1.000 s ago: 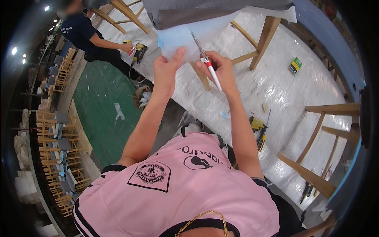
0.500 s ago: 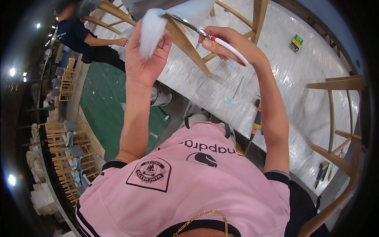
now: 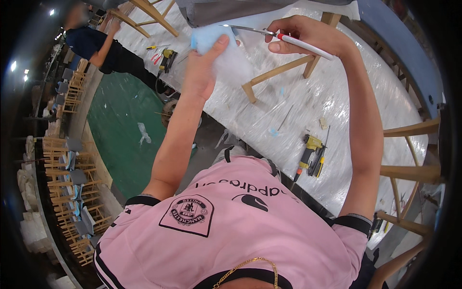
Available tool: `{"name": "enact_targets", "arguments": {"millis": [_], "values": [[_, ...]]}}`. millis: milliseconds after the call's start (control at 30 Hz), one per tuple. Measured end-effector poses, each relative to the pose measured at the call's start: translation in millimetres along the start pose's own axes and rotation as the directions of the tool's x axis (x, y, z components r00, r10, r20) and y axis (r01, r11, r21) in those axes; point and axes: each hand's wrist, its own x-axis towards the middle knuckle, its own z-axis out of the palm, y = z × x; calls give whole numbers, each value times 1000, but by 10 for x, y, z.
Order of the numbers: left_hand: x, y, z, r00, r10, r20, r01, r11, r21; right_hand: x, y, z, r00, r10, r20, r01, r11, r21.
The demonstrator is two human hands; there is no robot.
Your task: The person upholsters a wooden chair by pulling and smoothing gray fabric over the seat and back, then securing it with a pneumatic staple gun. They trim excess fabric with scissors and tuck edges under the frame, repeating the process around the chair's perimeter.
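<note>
Tabletop [image 3: 346, 101], wrapped in clear plastic, carried wooden chair frames [image 3: 279, 72] and a yellow nail gun [image 3: 308, 151]. Step in hand looked like trimming: left hand [image 3: 202, 72], fingers pinched, held a pale blue foam piece [image 3: 224, 48] raised above the tabletop. Foam soft, fluffy-edged, white underneath. Right hand [image 3: 308, 36], fingers clenched, gripped scissors [image 3: 269, 33], blades at the foam's top edge. Next cut likely needs the foam held taut.
</note>
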Motion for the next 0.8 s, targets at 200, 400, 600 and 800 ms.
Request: {"name": "enact_targets", "arguments": {"millis": [200, 400, 600, 800], "values": [[26, -21, 0, 998, 13, 59, -9, 998, -63, 139, -83, -344, 997, -70, 19, 73, 979, -192], [58, -26, -39, 995, -25, 96, 29, 999, -33, 231, -295, -536, 994, -81, 73, 97, 966, -240], [57, -9, -70, 993, -17, 118, 20, 999, -25, 317, -414, -569, 991, -92, 99, 118, 946, -303], [88, -26, -48, 992, -2, 130, 5, 1000, -26, 329, -400, -561, 989, -84, 122, 113, 959, -258]]}}
